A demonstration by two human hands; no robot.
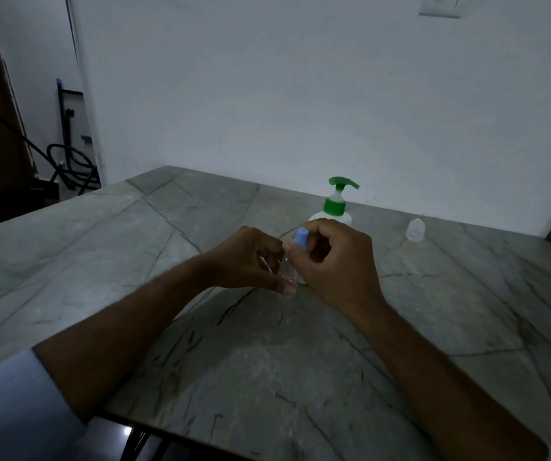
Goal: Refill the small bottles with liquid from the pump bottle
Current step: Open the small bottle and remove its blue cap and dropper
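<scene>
My left hand grips a small clear bottle above the middle of the grey marble table. My right hand pinches the bottle's light blue cap at its top. Just behind my hands stands the pump bottle, white with a green pump head; its lower body is hidden by my right hand. A second small clear bottle stands alone on the table to the right of the pump bottle.
A white wall runs close behind the table. The table's near edge lies at the bottom of the view. Dark stands and cables sit on the floor at the far left.
</scene>
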